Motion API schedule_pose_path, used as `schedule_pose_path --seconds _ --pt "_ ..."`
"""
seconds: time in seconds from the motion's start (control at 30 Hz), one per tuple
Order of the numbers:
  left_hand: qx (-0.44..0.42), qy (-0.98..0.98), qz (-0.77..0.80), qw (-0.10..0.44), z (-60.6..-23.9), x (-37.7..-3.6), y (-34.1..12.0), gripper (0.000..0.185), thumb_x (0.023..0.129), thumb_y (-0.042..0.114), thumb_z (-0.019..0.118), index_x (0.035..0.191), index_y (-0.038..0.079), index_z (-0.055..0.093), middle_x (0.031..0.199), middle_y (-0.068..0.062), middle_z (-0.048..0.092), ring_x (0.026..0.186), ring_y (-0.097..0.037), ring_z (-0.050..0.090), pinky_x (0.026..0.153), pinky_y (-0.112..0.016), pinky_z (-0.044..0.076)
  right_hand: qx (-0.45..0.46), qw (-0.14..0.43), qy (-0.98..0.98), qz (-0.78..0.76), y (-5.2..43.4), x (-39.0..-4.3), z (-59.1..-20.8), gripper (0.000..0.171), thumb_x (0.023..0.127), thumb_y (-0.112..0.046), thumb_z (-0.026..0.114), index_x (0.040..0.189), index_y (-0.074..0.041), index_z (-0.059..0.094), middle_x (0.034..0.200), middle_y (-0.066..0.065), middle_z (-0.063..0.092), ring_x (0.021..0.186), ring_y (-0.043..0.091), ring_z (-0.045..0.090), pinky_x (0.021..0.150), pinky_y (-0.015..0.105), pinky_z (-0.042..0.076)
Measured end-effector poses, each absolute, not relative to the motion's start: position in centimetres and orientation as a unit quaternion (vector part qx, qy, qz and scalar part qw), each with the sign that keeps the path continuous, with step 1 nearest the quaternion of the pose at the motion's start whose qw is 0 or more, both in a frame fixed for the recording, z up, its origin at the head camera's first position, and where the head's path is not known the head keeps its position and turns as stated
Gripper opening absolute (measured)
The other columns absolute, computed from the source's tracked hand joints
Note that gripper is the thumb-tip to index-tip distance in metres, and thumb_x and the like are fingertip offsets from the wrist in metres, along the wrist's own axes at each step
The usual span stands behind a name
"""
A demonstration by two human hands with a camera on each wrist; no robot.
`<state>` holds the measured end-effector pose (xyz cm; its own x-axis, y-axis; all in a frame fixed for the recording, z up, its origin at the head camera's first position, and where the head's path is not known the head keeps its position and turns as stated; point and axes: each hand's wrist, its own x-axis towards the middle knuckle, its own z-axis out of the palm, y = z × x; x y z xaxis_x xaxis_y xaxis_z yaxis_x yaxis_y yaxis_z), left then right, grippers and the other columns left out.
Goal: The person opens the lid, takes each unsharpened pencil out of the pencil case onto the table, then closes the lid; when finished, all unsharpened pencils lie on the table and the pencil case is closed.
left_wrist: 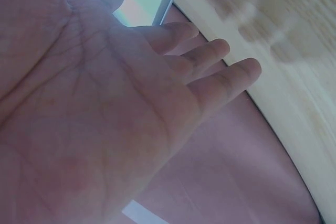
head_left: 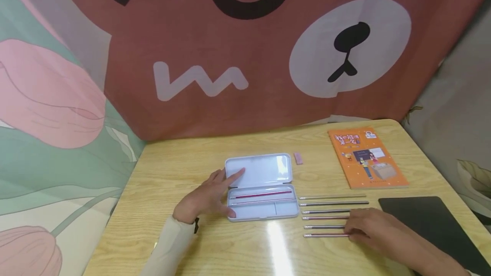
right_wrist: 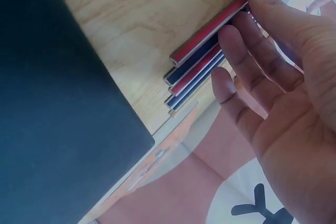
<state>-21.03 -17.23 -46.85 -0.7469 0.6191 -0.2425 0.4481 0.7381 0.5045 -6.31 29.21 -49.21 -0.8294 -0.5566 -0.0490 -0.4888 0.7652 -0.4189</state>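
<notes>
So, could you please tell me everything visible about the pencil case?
The pencil case is pale, glossy, rectangular with rounded corners; plastic or metal, I cannot tell. It lies open on the wooden table, lid folded back. Inside are dividers and at least one red pencil. The left hand touches it, fingers spread from the lid's inside to the base's near left corner.

Near the far right corner of the surface an orange book with an illustrated cover is laid, and along the right edge, closer to the front, a flat black pad is placed. A small pink eraser is set short of the far edge, left of the book. Behind that edge a reddish-brown cloth is seen, printed with a white-muzzled animal face.
</notes>
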Motion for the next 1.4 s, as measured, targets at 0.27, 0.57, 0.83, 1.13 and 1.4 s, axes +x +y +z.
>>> schedule_pose_path --seconds 0.27,0.57,0.83,1.13,1.4 --pt "0.293 0.912 0.204 0.201 -46.6 -21.0 -17.1 0.124 0.081 0.030 0.101 0.178 0.032 0.024 0.177 -0.022 0.027 0.164 -0.044 0.026 0.126 -0.062 0.038 -0.296 0.004 0.938 -0.180 27.5 -7.4 -47.7 0.005 0.099 -0.034 0.083 0.101 -0.037 0.079 0.094 -0.031 0.060 0.081 -0.010 0.048 0.068 0.027 0.048" --pt "0.301 0.911 0.205 0.194 -46.9 -20.9 -17.2 0.123 0.081 0.031 0.101 0.178 0.031 0.025 0.174 -0.022 0.031 0.161 -0.043 0.030 0.125 -0.061 0.039 -0.303 -0.021 0.935 -0.185 21.4 -11.5 -46.0 0.041 0.106 -0.050 0.073 0.135 -0.022 0.074 0.128 -0.007 0.074 0.113 0.015 0.070 0.094 0.046 0.061" --pt "0.303 0.911 0.205 0.189 -47.0 -21.1 -17.2 0.122 0.081 0.032 0.101 0.178 0.030 0.026 0.175 -0.020 0.030 0.160 -0.043 0.030 0.125 -0.062 0.040 -0.344 0.024 0.909 -0.234 16.0 -14.8 -46.8 0.041 0.107 -0.036 0.075 0.142 -0.015 0.071 0.134 0.000 0.075 0.124 0.018 0.070 0.104 0.048 0.059" --pt "0.309 0.910 0.201 0.191 -47.0 -21.2 -17.3 0.122 0.081 0.033 0.101 0.178 0.029 0.026 0.175 -0.021 0.030 0.161 -0.045 0.029 0.125 -0.063 0.039 -0.393 -0.035 0.908 -0.140 13.1 -16.0 -48.1 0.031 0.102 -0.026 0.080 0.128 -0.010 0.075 0.110 0.001 0.076 0.098 0.016 0.066 0.081 0.034 0.057" --pt "0.297 0.913 0.199 0.198 -46.9 -21.2 -17.3 0.123 0.081 0.033 0.101 0.178 0.032 0.025 0.178 -0.021 0.025 0.164 -0.045 0.025 0.126 -0.064 0.037 -0.402 -0.056 0.899 -0.162 12.6 -16.3 -48.5 0.017 0.099 -0.013 0.081 0.115 -0.010 0.075 0.101 -0.003 0.071 0.093 0.016 0.060 0.077 0.028 0.050"
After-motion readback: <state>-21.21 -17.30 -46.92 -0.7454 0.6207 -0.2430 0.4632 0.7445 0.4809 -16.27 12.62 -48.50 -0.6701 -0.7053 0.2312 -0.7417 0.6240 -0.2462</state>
